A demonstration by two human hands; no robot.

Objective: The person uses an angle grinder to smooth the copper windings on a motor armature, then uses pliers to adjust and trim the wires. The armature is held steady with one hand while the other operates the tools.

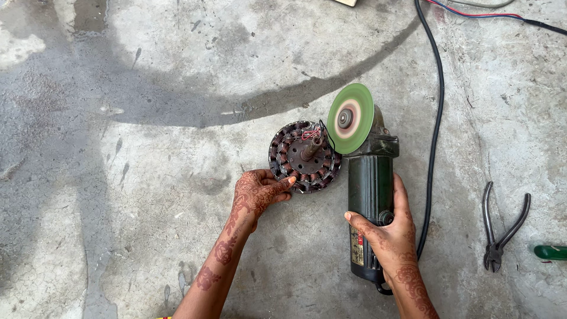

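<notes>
The angle grinder (369,204) lies on the concrete floor (147,118) with its long axis running away from the person, green disc (351,118) at the far end and tilted up on edge; the right hand (387,236) is wrapped around the rear of its dark body, fingers curled over the top, thumb on the near side; the disc's left rim sits just beside, perhaps touching, the round motor stator (305,156), though the view does not settle contact. The stator lies flat, shaft pointing up, red wires at its centre, directly left of the disc; the left hand (260,192) rests at its near rim, fingers loosely bent and fingertips pressing the edge rather than closing round it; so the left hand is the nearer to the stator. A black cable (438,118) runs along the grinder's right side; pliers (502,227) and a green handle (550,252) lie well apart to the right; nothing stands between disc and stator.
</notes>
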